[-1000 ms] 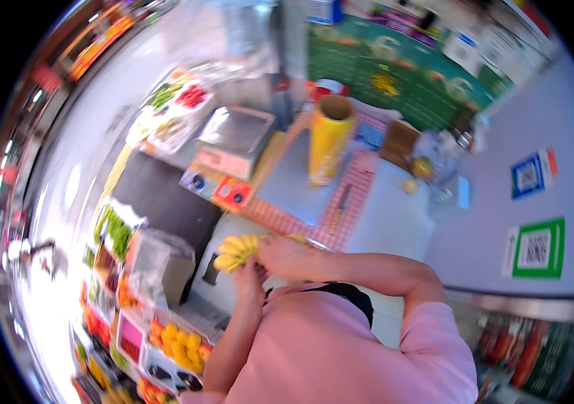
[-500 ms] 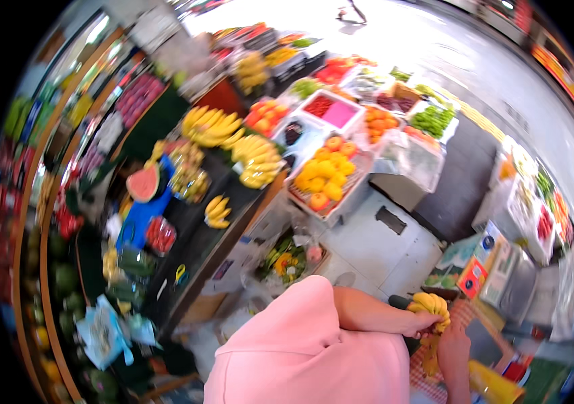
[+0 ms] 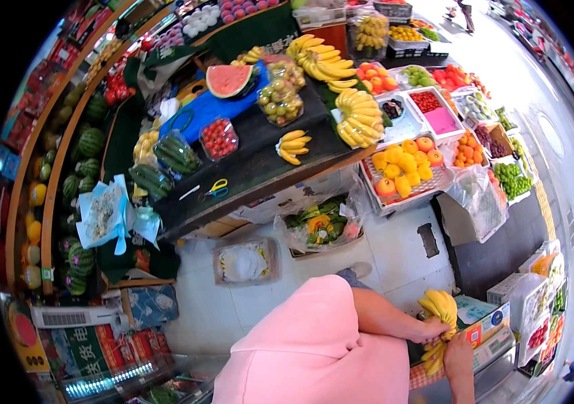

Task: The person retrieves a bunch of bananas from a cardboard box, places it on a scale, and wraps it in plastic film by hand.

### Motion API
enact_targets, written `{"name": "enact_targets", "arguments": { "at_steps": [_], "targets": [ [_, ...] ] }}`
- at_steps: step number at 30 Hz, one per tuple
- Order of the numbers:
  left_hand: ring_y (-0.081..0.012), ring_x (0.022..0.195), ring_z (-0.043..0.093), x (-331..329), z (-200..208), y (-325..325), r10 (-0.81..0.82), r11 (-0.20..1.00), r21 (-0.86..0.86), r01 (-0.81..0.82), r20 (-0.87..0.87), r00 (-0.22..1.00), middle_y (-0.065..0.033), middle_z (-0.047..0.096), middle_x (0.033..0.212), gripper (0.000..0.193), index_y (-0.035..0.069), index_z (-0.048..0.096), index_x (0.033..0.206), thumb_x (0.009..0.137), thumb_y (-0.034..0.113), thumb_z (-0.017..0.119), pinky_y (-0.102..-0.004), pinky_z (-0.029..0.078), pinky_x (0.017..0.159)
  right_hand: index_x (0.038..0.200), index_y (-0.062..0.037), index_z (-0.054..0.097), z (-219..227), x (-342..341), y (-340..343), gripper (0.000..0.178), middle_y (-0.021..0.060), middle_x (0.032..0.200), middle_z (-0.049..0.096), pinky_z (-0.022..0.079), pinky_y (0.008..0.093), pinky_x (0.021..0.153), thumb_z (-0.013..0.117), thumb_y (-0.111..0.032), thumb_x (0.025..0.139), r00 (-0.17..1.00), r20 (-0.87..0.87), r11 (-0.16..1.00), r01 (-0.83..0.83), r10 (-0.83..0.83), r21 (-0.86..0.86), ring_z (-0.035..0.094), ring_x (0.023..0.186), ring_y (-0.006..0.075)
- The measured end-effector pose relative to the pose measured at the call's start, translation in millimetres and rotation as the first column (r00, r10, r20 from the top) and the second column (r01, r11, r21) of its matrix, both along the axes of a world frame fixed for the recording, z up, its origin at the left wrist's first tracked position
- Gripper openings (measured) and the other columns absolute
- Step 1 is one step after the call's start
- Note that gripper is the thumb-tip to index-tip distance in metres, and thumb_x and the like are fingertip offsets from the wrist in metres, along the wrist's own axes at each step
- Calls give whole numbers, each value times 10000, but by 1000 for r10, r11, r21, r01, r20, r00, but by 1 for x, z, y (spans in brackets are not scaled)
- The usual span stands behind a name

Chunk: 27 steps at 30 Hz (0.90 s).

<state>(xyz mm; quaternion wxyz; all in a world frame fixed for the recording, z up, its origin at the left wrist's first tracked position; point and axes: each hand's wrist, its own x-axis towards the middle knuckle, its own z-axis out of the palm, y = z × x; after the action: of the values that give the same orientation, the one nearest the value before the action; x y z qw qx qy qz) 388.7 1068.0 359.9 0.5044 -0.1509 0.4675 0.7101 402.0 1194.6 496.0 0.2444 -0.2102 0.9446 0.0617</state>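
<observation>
At the lower right of the frame, a yellow banana bunch (image 3: 440, 307) is splayed beyond the hands, more bananas (image 3: 434, 358) being seen below. Red-checked cloth (image 3: 418, 378) is glimpsed under them; at upper centre, a black-topped counter (image 3: 240, 175) is laden with fruit, above pale floor tiles (image 3: 401, 256). The bunch is gripped by the left hand (image 3: 437, 330), reached rightward; the right hand (image 3: 459, 350) is raised against it, its hold hidden.

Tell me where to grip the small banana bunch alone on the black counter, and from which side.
The small banana bunch is probably best gripped at its crown, coming from the picture's left: the stems seem to gather at that end, while the fruit fans out rightward over the black counter.
</observation>
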Motion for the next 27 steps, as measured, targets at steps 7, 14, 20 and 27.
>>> {"name": "enact_targets", "arguments": {
  "at_steps": [7,14,20,27],
  "targets": [
    [-363,909,674,-16,-14,6,261,806,-425,-413,-370,891,-223,692,974,459,-27,671,991,890,412,582,-463,516,781,872,29,641,-23,-41,-23,167,228,929,614,519,464,762,604,-121,810,997,54,994,54,-49,-94,609,902,376],
    [-471,783,646,-28,-27,2,229,682,-509,-526,-534,814,-307,651,804,536,-63,648,831,887,466,581,-536,496,690,798,16,698,-37,-60,-40,173,178,866,674,555,407,744,649,-145,759,992,13,989,-124,123,84,633,953,319],
    [-352,653,651,-28,-32,12,156,726,-489,-483,-567,809,-211,641,632,540,-49,665,685,915,429,567,-465,484,670,818,-5,705,-23,-52,-36,120,150,901,684,558,384,776,700,-87,731,997,59,998,50,-52,32,632,978,309],
    [-185,419,494,-32,-33,14,142,929,-298,-218,-257,956,-52,560,547,427,82,614,677,919,427,549,-331,368,407,887,-13,687,-18,-44,-11,145,154,987,627,557,389,759,661,-101,774,977,-22,977,212,-212,16,646,948,314]
  ]
}}
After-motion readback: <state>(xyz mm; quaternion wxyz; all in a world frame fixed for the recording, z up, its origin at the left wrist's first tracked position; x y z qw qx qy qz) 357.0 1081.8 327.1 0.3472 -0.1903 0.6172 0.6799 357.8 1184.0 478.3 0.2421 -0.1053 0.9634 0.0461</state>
